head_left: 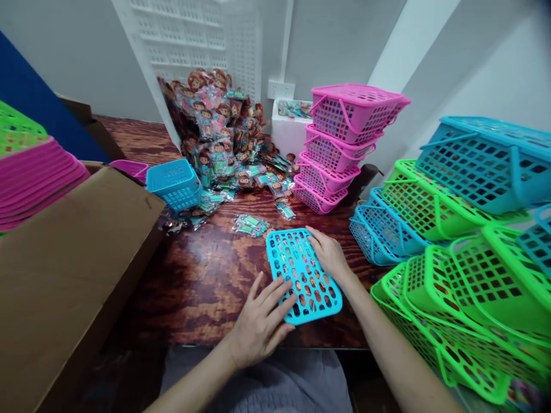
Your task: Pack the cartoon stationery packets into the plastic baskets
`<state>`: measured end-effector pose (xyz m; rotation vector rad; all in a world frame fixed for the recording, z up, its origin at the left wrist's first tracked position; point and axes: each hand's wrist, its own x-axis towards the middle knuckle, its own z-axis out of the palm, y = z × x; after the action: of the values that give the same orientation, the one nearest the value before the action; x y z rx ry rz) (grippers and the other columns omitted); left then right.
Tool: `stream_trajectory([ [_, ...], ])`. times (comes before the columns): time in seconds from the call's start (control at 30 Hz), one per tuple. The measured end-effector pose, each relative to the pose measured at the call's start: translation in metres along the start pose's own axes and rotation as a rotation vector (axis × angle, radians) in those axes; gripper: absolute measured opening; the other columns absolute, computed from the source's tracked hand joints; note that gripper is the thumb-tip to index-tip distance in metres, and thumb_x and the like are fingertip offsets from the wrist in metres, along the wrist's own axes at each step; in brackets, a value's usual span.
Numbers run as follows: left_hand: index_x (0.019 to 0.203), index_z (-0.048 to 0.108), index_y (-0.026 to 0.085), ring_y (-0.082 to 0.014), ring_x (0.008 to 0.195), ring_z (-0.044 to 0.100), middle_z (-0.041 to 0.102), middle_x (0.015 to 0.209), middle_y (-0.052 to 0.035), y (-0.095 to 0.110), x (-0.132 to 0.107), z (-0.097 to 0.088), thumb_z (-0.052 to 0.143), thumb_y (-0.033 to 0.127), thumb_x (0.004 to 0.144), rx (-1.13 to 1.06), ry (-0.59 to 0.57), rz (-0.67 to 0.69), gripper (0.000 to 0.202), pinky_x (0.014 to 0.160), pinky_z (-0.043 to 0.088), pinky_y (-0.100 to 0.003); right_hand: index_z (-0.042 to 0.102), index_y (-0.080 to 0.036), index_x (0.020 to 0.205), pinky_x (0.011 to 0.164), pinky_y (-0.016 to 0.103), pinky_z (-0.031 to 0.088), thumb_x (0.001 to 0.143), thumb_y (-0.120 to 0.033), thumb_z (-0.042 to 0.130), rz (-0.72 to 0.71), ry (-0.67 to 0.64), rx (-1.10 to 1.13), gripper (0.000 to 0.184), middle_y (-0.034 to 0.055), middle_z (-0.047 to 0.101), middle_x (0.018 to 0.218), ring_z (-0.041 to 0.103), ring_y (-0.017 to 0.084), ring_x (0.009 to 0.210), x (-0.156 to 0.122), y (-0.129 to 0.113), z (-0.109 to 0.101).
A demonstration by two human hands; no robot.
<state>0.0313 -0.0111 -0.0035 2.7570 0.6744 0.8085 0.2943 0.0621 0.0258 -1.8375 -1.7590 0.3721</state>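
Note:
A blue plastic basket point(304, 268) with a flat, perforated lid sits on the wooden table in front of me. Small colourful contents show through the oval holes. My left hand point(263, 314) lies on the lid's near left part, fingers stretched out and spread. My right hand point(329, 252) holds the basket along its far right edge, with fingertips at the rim; the underside of that grip is hidden. Just beyond the basket lie a few small packets point(249, 224) in clear plastic.
A heap of doll-printed packets point(215, 123) rises at the back beside a white crate point(181, 34). Stacked pink baskets point(340, 146) stand behind; green baskets point(456, 287) and blue ones crowd the right. At left are a cardboard box point(77, 258) and a small blue basket point(174, 182).

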Motion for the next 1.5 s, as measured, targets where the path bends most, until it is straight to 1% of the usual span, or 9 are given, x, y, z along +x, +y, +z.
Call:
stream_trajectory([
  [0.27, 0.145, 0.044, 0.019, -0.0294, 0.142, 0.037, 0.049, 0.148, -0.0131, 0.004, 0.000, 0.000, 0.043, 0.033, 0.102, -0.098, 0.066, -0.041, 0.045, 0.119, 0.018, -0.059, 0.058, -0.025, 0.137, 0.104, 0.042, 0.047, 0.099, -0.037, 0.043, 0.027, -0.047, -0.019, 0.043, 0.0058, 0.064, 0.133, 0.062, 0.026, 0.121, 0.004, 0.005, -0.003],
  [0.37, 0.119, 0.063, 0.021, -0.0222, 0.115, 0.061, 0.069, 0.118, -0.0076, 0.007, 0.020, -0.008, 0.042, 0.025, 0.102, -0.250, 0.162, -0.174, 0.027, 0.116, 0.029, -0.050, 0.057, -0.024, 0.138, 0.107, 0.041, 0.046, 0.100, -0.036, 0.041, 0.013, -0.052, -0.023, 0.043, 0.0064, 0.062, 0.136, 0.060, 0.026, 0.124, 0.004, 0.005, -0.002],
  [0.43, 0.104, 0.066, 0.020, -0.0179, 0.091, 0.066, 0.071, 0.097, -0.0045, 0.002, 0.042, -0.012, 0.046, 0.023, 0.100, -0.348, 0.261, -0.367, 0.021, 0.102, 0.044, -0.040, 0.057, -0.022, 0.138, 0.108, 0.041, 0.045, 0.100, -0.036, 0.041, 0.009, -0.046, -0.028, 0.044, 0.0074, 0.061, 0.137, 0.058, 0.026, 0.126, 0.004, 0.004, -0.001],
  [0.5, 0.112, 0.063, 0.019, -0.0187, 0.088, 0.064, 0.068, 0.098, -0.0056, -0.010, 0.067, -0.013, 0.054, 0.022, 0.094, -0.407, 0.376, -0.601, 0.021, 0.087, 0.050, -0.033, 0.057, -0.021, 0.138, 0.108, 0.042, 0.045, 0.100, -0.035, 0.040, 0.014, -0.041, -0.039, 0.044, 0.0078, 0.060, 0.138, 0.058, 0.027, 0.126, 0.004, 0.004, 0.000],
  [0.57, 0.120, 0.060, 0.019, -0.0200, 0.095, 0.063, 0.067, 0.103, -0.0054, -0.032, 0.089, -0.011, 0.060, 0.021, 0.086, -0.446, 0.471, -0.826, 0.034, 0.088, 0.048, -0.033, 0.057, -0.021, 0.138, 0.108, 0.043, 0.045, 0.100, -0.035, 0.040, 0.012, -0.039, -0.047, 0.044, 0.0079, 0.060, 0.138, 0.058, 0.027, 0.126, 0.003, 0.003, 0.000],
  [0.7, 0.085, 0.068, 0.018, -0.0183, 0.072, 0.061, 0.064, 0.073, -0.0004, -0.084, 0.109, 0.000, 0.063, 0.023, 0.076, -0.519, 0.437, -0.953, 0.012, 0.070, 0.047, -0.028, 0.058, -0.023, 0.137, 0.107, 0.043, 0.045, 0.100, -0.036, 0.039, -0.002, -0.033, -0.040, 0.044, 0.0073, 0.061, 0.138, 0.059, 0.027, 0.125, 0.002, 0.003, 0.000],
  [0.83, 0.063, 0.059, 0.018, -0.0136, 0.054, 0.053, 0.055, 0.055, 0.0046, -0.109, 0.104, 0.012, 0.065, 0.032, 0.070, -0.643, 0.390, -0.988, 0.016, 0.055, 0.040, -0.023, 0.059, -0.025, 0.136, 0.104, 0.043, 0.047, 0.099, -0.037, 0.038, 0.008, -0.040, -0.029, 0.044, 0.0074, 0.064, 0.133, 0.062, 0.028, 0.121, 0.005, 0.006, -0.001],
  [1.2, 0.060, 0.053, 0.018, -0.0105, 0.052, 0.044, 0.047, 0.054, 0.0057, -0.106, 0.103, 0.011, 0.064, 0.042, 0.068, -0.819, 0.388, -0.918, 0.027, 0.049, 0.034, -0.020, 0.069, -0.028, 0.115, 0.091, 0.038, 0.049, 0.096, -0.037, 0.041, 0.079, -0.014, 0.102, 0.035, 0.0050, 0.075, 0.107, 0.069, 0.027, 0.101, 0.015, 0.012, 0.004],
  [1.5, 0.082, 0.059, 0.019, -0.0110, 0.053, 0.048, 0.052, 0.064, 0.0045, -0.098, 0.092, 0.022, 0.058, 0.047, 0.084, -0.836, 0.400, -0.865, 0.028, 0.055, 0.042, -0.022, 0.071, -0.022, 0.112, 0.092, 0.036, 0.047, 0.092, -0.039, 0.047, 0.088, -0.056, 0.377, 0.035, 0.0040, 0.074, 0.107, 0.066, 0.024, 0.100, 0.021, 0.019, 0.006],
])
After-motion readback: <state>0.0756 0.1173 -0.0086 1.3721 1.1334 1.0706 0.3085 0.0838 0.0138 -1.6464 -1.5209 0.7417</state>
